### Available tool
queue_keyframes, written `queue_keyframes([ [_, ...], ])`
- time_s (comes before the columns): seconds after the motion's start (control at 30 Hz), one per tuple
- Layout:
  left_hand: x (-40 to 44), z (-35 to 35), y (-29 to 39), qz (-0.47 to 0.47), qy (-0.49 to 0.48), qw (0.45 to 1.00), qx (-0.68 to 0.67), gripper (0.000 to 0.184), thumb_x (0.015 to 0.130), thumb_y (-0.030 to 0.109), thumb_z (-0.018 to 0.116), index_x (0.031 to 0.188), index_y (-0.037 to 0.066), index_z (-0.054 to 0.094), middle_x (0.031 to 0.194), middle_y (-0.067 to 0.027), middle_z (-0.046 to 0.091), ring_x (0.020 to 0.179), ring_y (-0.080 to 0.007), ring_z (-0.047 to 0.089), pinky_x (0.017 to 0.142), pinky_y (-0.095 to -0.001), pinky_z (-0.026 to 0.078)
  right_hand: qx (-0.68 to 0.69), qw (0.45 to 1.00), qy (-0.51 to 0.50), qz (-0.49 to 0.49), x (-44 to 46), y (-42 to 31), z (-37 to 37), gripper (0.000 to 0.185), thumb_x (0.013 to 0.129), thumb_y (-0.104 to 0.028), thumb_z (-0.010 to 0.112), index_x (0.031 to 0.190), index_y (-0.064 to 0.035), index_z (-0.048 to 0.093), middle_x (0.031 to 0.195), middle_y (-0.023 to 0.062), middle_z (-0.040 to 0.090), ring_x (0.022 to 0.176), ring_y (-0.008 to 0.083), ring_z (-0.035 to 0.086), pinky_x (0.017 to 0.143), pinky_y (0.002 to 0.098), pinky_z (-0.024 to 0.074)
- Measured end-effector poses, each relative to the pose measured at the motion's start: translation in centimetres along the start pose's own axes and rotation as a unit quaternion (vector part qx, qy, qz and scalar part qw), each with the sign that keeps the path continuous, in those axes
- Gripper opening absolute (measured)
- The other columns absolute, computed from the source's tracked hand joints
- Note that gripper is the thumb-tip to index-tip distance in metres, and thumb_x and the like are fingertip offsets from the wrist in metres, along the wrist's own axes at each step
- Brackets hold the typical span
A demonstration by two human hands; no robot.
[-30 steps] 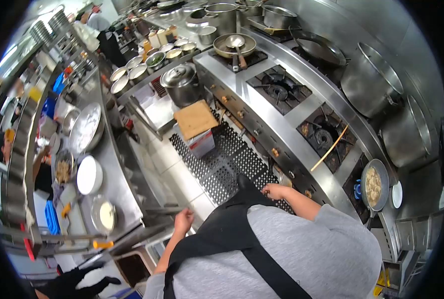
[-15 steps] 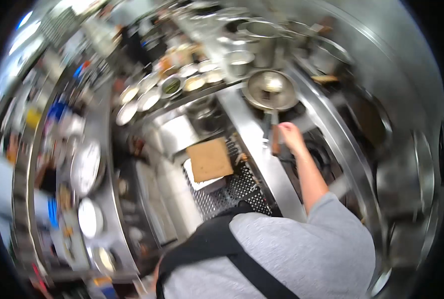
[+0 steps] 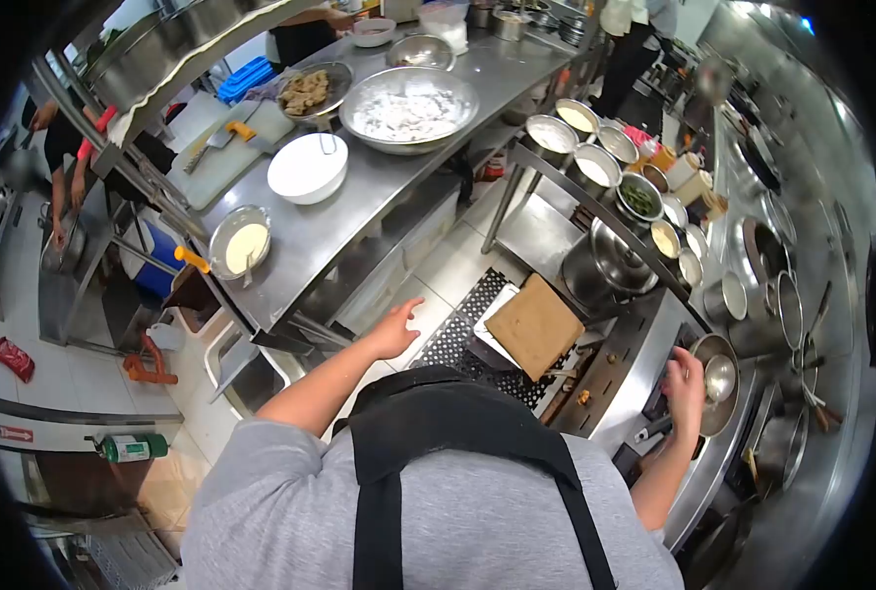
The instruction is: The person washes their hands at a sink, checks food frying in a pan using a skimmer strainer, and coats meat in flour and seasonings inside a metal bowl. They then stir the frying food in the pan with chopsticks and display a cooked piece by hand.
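My left hand (image 3: 395,328) is held over the floor in front of me, fingers apart and holding nothing. On the right, my right hand (image 3: 686,385) hangs over the stove edge beside a pan (image 3: 721,418) with a ladle (image 3: 720,376) in it; its fingers are apart, and nothing shows in them. Between my hands a brown board (image 3: 534,325) lies on a white container. A lidded pot (image 3: 605,264) stands behind the board.
The steel counter (image 3: 379,202) at the left bears a floured bowl (image 3: 408,108), a white bowl (image 3: 308,168) and a batter bowl (image 3: 242,243). Several sauce pots surround a pot of greens (image 3: 639,197). Other people work at the far left and back.
The view has swung left towards the counter. My right hand, beside the pan handles half a second ago, now hangs near the pan's rim. My left hand has come back into view.
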State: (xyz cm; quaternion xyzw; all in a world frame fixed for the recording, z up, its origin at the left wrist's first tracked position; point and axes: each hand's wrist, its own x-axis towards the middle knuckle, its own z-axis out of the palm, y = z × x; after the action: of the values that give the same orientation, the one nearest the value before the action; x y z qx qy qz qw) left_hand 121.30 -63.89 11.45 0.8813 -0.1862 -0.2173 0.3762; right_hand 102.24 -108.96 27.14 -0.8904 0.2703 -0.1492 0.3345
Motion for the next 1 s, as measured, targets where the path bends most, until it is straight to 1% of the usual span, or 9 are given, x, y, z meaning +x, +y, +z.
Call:
queue_keyframes([
  [0.1,-1.2,-3.9,-2.7,-0.042,0.014,0.996,-0.076,0.048,0.084,0.013,0.056,0.129,0.017,0.038,0.115,-0.0139,0.049,0.094,-0.0233,0.058,0.079,-0.0340,0.048,-0.040,0.970,-0.171,-0.167,2.9,-6.7,7.1,0.033,0.084,-0.015,0.056,0.114,-0.0024,0.053,0.108,0.0109,0.055,0.095,0.0192,0.056,0.081,0.0282,0.0452],
  [0.23,-2.4,-7.6,-8.3,-0.051,0.029,0.985,-0.161,0.042,0.081,0.019,0.061,0.120,0.013,0.048,0.110,-0.0137,0.052,0.081,-0.0203,0.058,0.076,-0.0319,0.046,0.160,0.891,-0.416,-0.087,5.4,-21.8,20.3,0.040,0.089,-0.026,0.050,0.121,-0.0014,0.048,0.115,0.0096,0.054,0.096,0.0164,0.055,0.080,0.0284,0.0449],
  [0.3,-3.3,-9.1,-10.5,-0.061,0.011,0.990,-0.129,0.041,0.084,0.014,0.058,0.123,0.015,0.046,0.119,-0.0117,0.048,0.094,-0.0200,0.056,0.076,-0.0303,0.047,0.305,0.816,-0.491,0.012,6.5,-28.8,27.2,0.051,0.089,-0.038,0.048,0.127,-0.0039,0.043,0.117,0.0091,0.053,0.102,0.0169,0.052,0.081,0.0310,0.0444],
  [0.5,-10.3,-8.1,-20.9,-0.100,0.042,0.970,-0.219,0.034,0.085,0.016,0.057,0.117,0.007,0.051,0.107,-0.0104,0.057,0.093,-0.0163,0.057,0.079,-0.0277,0.046,0.509,0.654,-0.511,0.229,12.3,-42.0,44.3,0.070,0.088,-0.044,0.047,0.129,0.0062,0.020,0.121,0.0266,0.044,0.105,0.0317,0.052,0.082,0.0398,0.0473],
  [0.57,-13.5,-7.9,-23.5,-0.119,0.045,0.965,-0.229,0.032,0.085,0.017,0.057,0.115,0.007,0.053,0.105,-0.0110,0.060,0.090,-0.0193,0.060,0.078,-0.0285,0.046,0.495,0.669,-0.475,0.286,12.8,-45.3,45.3,0.060,0.089,-0.040,0.048,0.123,0.0059,0.030,0.097,0.0184,0.056,0.079,0.0211,0.059,0.061,0.0280,0.0500],
  [0.67,-17.7,-8.0,-25.7,-0.190,0.034,0.933,-0.303,0.028,0.086,0.018,0.056,0.112,0.007,0.056,0.098,-0.0090,0.063,0.088,-0.0184,0.060,0.078,-0.0285,0.046,0.495,0.641,-0.531,0.251,14.4,-46.4,47.8,0.018,0.092,-0.019,0.046,0.089,-0.0014,0.046,0.061,-0.0010,0.041,0.045,0.0036,0.030,0.037,0.0157,0.0253],
  [0.77,-20.4,-8.7,-27.4,-0.231,0.084,0.937,-0.248,0.026,0.088,0.020,0.053,0.109,0.007,0.057,0.097,-0.0092,0.063,0.085,-0.0176,0.060,0.077,-0.0287,0.046,0.460,0.686,-0.533,0.181,14.2,-46.9,46.6,0.012,0.092,-0.014,0.045,0.083,-0.0052,0.044,0.062,-0.0014,0.042,0.044,0.0034,0.030,0.036,0.0164,0.0244],
  [0.8,-21.1,-8.3,-28.4,-0.247,0.099,0.914,-0.308,0.027,0.087,0.022,0.052,0.109,0.007,0.058,0.096,-0.0100,0.063,0.086,-0.0187,0.061,0.076,-0.0288,0.046,0.430,0.744,-0.486,0.162,13.0,-47.2,45.0,0.009,0.091,-0.015,0.046,0.089,-0.0053,0.046,0.062,-0.0023,0.042,0.042,0.0035,0.028,0.035,0.0172,0.0230],
  [1.0,-23.0,-4.3,-36.5,-0.213,0.059,0.924,-0.311,0.030,0.085,0.025,0.053,0.108,0.006,0.058,0.091,-0.0109,0.064,0.085,-0.0204,0.061,0.075,-0.0303,0.046,0.356,0.800,-0.475,0.083,6.7,-42.3,35.5,0.026,0.090,-0.015,0.047,0.114,-0.0057,0.042,0.062,-0.0030,0.042,0.042,0.0031,0.030,0.036,0.0171,0.0229],
])
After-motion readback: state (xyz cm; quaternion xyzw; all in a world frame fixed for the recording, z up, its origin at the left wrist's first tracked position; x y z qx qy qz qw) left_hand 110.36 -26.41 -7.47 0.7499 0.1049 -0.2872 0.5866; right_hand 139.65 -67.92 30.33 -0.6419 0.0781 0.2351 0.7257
